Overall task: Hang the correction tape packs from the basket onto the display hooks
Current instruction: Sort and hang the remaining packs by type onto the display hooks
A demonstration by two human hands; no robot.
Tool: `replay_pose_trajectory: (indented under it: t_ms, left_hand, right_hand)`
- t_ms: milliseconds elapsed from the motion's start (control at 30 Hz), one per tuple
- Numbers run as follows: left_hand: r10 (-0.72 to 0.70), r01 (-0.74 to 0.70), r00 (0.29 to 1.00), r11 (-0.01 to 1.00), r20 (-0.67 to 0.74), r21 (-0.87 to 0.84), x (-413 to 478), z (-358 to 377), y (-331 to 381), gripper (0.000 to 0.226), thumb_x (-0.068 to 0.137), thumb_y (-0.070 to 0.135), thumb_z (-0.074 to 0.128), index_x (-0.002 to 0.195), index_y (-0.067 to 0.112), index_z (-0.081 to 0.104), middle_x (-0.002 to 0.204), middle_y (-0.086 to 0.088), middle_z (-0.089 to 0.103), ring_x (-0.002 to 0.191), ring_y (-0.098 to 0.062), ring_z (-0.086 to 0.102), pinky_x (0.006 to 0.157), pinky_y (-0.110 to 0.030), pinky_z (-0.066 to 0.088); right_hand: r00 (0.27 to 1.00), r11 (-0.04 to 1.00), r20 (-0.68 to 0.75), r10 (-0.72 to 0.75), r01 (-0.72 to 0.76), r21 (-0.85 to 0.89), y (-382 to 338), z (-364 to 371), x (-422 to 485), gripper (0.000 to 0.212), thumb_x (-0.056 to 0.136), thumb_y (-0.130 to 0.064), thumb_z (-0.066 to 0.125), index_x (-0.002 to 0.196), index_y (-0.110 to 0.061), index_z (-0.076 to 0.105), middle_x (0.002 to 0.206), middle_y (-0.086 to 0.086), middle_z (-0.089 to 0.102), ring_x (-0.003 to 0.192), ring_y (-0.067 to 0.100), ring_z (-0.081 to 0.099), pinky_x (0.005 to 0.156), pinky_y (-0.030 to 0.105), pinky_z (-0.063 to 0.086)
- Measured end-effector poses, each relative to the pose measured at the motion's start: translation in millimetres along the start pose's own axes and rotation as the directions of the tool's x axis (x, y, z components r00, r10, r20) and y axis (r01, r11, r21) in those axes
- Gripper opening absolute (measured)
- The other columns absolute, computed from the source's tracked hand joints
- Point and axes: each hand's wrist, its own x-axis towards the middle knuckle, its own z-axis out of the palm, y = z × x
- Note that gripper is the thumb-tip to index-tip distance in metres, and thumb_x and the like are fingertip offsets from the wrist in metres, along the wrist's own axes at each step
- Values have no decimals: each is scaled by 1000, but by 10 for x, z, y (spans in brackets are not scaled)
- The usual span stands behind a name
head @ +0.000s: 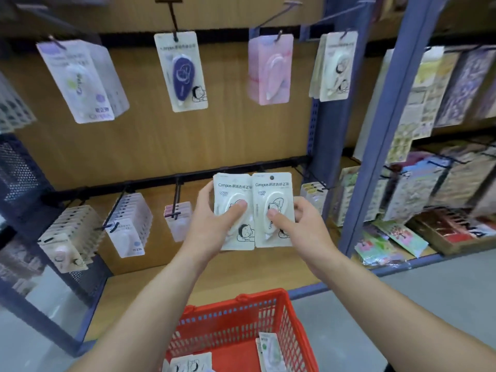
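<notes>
Left hand [212, 226] and right hand [300, 229] each pinch one white correction tape pack, left pack [230, 191] touching right pack [279, 194], above red basket [268, 296] far rim; align the hang holes, then thread onto display hook [341, 13] holding matching hung white packs [335, 68].

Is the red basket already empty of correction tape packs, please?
No, at least two correction tape packs lie inside the red basket.

Left hand [212, 224], right hand [304, 226]: pinch grips
</notes>
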Motion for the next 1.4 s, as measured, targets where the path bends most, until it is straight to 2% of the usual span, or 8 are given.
replay_pose_trajectory:
  t_ms: [267, 400, 667, 767, 967, 1133, 1267, 1400]
  left_hand:
    - [181, -184, 982, 981, 57, 52, 527, 519, 830, 67, 89, 30, 79, 145, 25, 43, 119, 17, 66, 92, 7, 68, 60, -10, 52]
    - [234, -236, 971, 971, 42, 46, 782, 690, 1196, 68, 87, 33, 81, 144, 25, 44, 125, 12, 66, 102, -1, 69, 71, -17, 57]
    - [270, -273, 960, 962, 77, 33, 1108, 896, 1524, 65, 86, 34, 82, 141, 28, 48, 125, 12, 66, 100, -5, 71, 60, -14, 56]
    - [289, -294, 952, 955, 98, 42, 1197, 925, 1551, 65, 86, 31, 82, 139, 29, 46, 125, 11, 66, 100, -4, 71, 61, -13, 55]
    - [287, -291, 953, 956, 92, 30, 1292, 898, 1554, 66, 88, 31, 80, 143, 28, 44, 126, 11, 64, 97, -3, 70, 58, -10, 52]
    - [276, -281, 956, 959, 104, 38, 1304, 845, 1539, 65, 88, 33, 80, 141, 30, 44, 126, 11, 65, 101, -6, 70, 62, -14, 56]
    - [279, -286, 954, 957, 114, 50, 1296, 842, 1544, 68, 87, 33, 80, 143, 30, 43, 125, 14, 64, 104, -4, 68, 65, -14, 57]
    - [275, -282, 954, 958, 122, 44, 1292, 866, 1541, 66, 86, 32, 81, 141, 30, 45, 125, 13, 64, 103, -3, 68, 63, -12, 55]
  right_hand:
    - [954, 980, -235, -189, 199, 20, -768, -799, 729, 13, 103, -27, 62, 115, -26, 66, 106, -5, 78, 97, 14, 74, 79, 35, 62]
    - [920, 966, -302, -251, 257, -20, -1166, -1046, 1254, 20, 105, -26, 56, 123, -21, 62, 116, -5, 72, 105, 16, 70, 85, 40, 61]
    - [870, 933, -355, -343, 359, -22, -1785, -1167, 1895, 39, 103, -24, 58, 141, -29, 50, 125, -11, 65, 108, 8, 67, 83, 36, 62]
    - [876, 942, -356, -325, 333, -40, -1847, -1159, 2003, 36, 104, -24, 57, 138, -32, 53, 121, -14, 65, 103, 8, 68, 80, 38, 64]
    - [887, 948, -350, -301, 317, -12, -1797, -1153, 2051, 24, 104, -25, 57, 101, -48, 59, 107, -15, 71, 96, 11, 72, 72, 36, 65]
    - [873, 950, -391, -291, 314, -6, -1758, -1166, 2068, 16, 103, -26, 58, 104, -42, 62, 107, -8, 73, 92, 10, 72, 56, 20, 57]
    - [903, 964, -345, -257, 267, -21, -1768, -1140, 2131, 14, 104, -28, 58, 112, -38, 64, 109, -10, 72, 90, 12, 72, 54, 23, 57]
    - [885, 975, -424, -191, 121, -187, -1666, -1101, 2196, 43, 100, -33, 64, 141, -26, 54, 135, -3, 60, 96, 12, 60, 77, 28, 51]
